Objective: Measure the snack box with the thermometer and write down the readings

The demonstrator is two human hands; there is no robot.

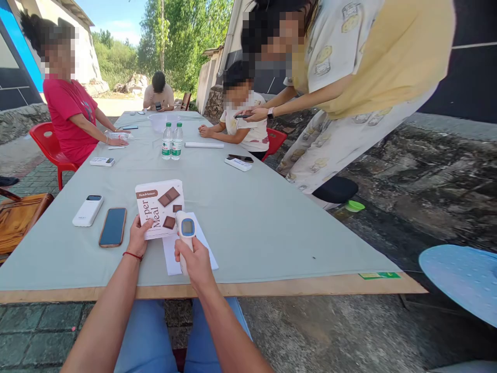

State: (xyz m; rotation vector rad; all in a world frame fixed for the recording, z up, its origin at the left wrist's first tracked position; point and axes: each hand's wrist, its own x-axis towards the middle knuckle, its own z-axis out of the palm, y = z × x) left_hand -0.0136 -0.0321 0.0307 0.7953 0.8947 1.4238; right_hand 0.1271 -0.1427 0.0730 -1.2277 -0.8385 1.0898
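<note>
My left hand (139,235) is closed on the lower left corner of a white box (161,207) printed with brown chocolate pieces and the words "NutriMotion" and "Meal". My right hand (197,259) wraps round the handle of a white infrared thermometer (188,227) with a blue-rimmed screen. The thermometer's head is close to the box's right edge; whether they touch I cannot tell. Under both lies white paper (204,252) on the table, partly covered. A smartphone (112,227) and a white power bank (88,211) lie to the left of my left hand.
The long table (272,233) has a grey-green cover. Two water bottles (172,141), a clear basin (163,123) and a paper roll (204,145) are farther along. More power banks (238,163) lie near the sides. Several people are around it; one leans over from the right.
</note>
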